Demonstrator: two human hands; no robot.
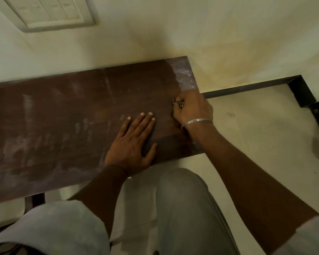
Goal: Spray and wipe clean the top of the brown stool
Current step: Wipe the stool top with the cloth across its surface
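Under your right hand (193,107), a cloth (178,103) is clenched against the stool (63,116) near its right end. Just left of that grip, your left hand (134,144) lies flat, fingers straight.

Stool top (53,126) free, lots of room left of L-hand fingers (144,122); wall (155,34) blocks just beyond R-hand fingers (187,103); floor (247,126) open to right.

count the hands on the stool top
2. The left hand lies flat on the stool near its front edge. The right hand grips a crumpled cloth near the stool's right end. Neither is hidden.
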